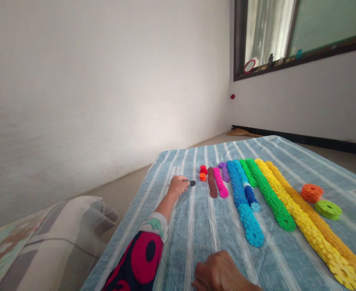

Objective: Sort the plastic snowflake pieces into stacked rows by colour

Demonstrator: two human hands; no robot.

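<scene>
My left hand (178, 185) reaches far out over the striped blue sheet (196, 226), fingers pinched on a small black disc (192, 183). My right hand (218, 274) rests knuckles-up on the sheet near the bottom edge, fingers curled under and hidden. Rows of interlocking toothed discs lie side by side: brown (212, 182), pink (220, 182), purple (224, 171), blue (244, 202), green (268, 192), yellow (305, 218) and orange-yellow (323, 226). Red and orange discs (203, 172) sit just right of my left hand.
An orange disc stack (312, 192) and a lime disc (328, 209) lie at the right of the rows. A grey striped pillow (59, 238) is at the lower left. White walls, a floor strip and a window (299, 32) lie beyond the bed.
</scene>
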